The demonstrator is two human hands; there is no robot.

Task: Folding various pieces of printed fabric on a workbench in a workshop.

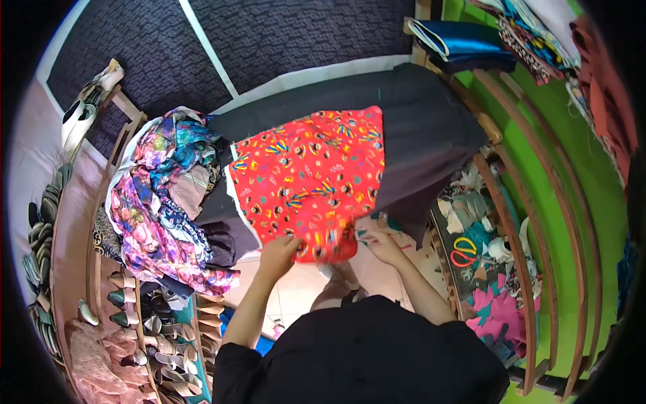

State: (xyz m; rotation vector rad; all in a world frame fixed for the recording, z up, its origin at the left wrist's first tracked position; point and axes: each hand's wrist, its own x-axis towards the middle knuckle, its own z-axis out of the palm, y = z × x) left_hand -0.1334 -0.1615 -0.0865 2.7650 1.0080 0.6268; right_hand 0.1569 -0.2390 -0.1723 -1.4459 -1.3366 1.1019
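Note:
A red cloth (309, 172) with a small colourful print lies spread over a dark, fabric-covered table, its near edge hanging toward me. My left hand (279, 257) pinches that near edge at its left corner. My right hand (382, 246) is close beside the cloth's near right corner. Its fingers point toward the cloth but are smeared, so I cannot see whether they grip it. The hanging part of the cloth between my hands is blurred too. A white strip shows along the cloth's left edge.
A heap of flowered fabric (158, 195) covers the table's left end. Orange-handled scissors (463, 252) lie among scraps on a right-hand shelf, near pink pieces (498, 313). Wooden rails (552, 175) line the right. Shoes (176, 367) fill racks at lower left. Folded blue cloth (464, 42) sits far right.

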